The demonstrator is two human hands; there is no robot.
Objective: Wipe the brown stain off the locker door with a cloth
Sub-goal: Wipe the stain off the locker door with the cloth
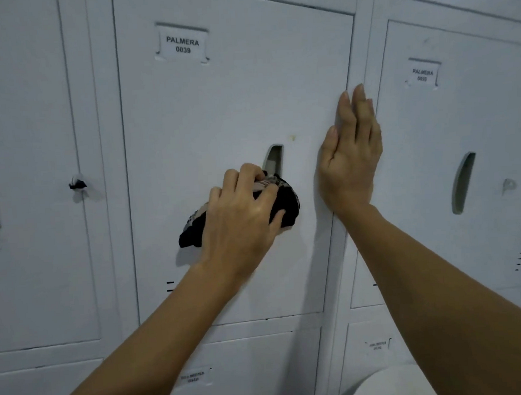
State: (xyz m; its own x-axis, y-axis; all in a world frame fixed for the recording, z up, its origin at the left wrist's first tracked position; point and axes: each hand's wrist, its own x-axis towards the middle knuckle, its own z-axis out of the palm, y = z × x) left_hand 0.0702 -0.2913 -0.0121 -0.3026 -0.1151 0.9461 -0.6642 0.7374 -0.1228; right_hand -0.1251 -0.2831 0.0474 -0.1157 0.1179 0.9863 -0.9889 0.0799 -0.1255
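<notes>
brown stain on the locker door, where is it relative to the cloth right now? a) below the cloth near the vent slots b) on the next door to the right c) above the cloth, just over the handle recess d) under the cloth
c: the brown stain shows uncovered just above the handle recess, while the left hand presses the cloth lower on the locker door.

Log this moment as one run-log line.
left hand: presses cloth on door | right hand: flat, bracing door edge | stain: remains, above handle

Your pale grey locker door point(232, 107) carries a name label point(182, 44), a recessed handle slot point(273, 160) and a small brown stain point(293, 138) just beside that slot.
</notes>
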